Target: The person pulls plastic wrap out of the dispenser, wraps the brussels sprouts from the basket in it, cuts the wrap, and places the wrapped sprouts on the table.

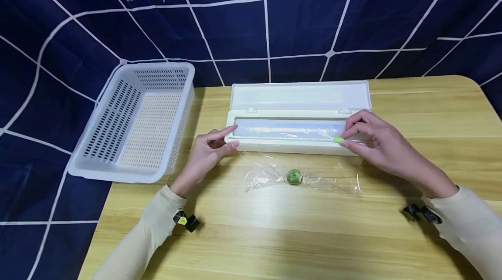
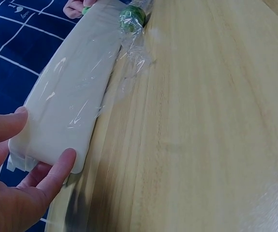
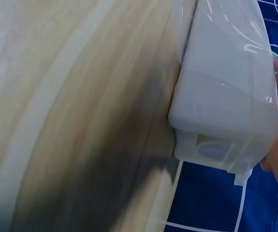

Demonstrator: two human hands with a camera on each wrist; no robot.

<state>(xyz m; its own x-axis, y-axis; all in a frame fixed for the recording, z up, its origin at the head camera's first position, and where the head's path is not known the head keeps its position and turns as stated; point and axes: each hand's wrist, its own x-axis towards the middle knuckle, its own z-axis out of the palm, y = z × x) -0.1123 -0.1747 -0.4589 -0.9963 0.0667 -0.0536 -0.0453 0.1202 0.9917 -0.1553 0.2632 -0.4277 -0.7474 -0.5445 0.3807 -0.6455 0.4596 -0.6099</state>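
Observation:
A long white cling film dispenser (image 1: 274, 147) lies on the table with its lid (image 1: 300, 96) raised at the back. Inside sits a roll of cling film (image 1: 288, 128). My left hand (image 1: 209, 148) grips the dispenser's left end between thumb and fingers. At the right end, my right hand (image 1: 378, 140) pinches the small green slide cutter (image 1: 338, 140) on the front rim. Clear film (image 1: 333, 180) drapes over the front wall onto the table. A round green item, like a small vegetable (image 1: 293, 177), is at this film; whether it lies under or on it I cannot tell.
A white perforated plastic basket (image 1: 178, 140) stands at the table's left, partly over its edge. Behind the wooden table (image 1: 274, 236) hangs dark blue cloth with white lines (image 1: 306, 23). The table's rounded far corner is at the right.

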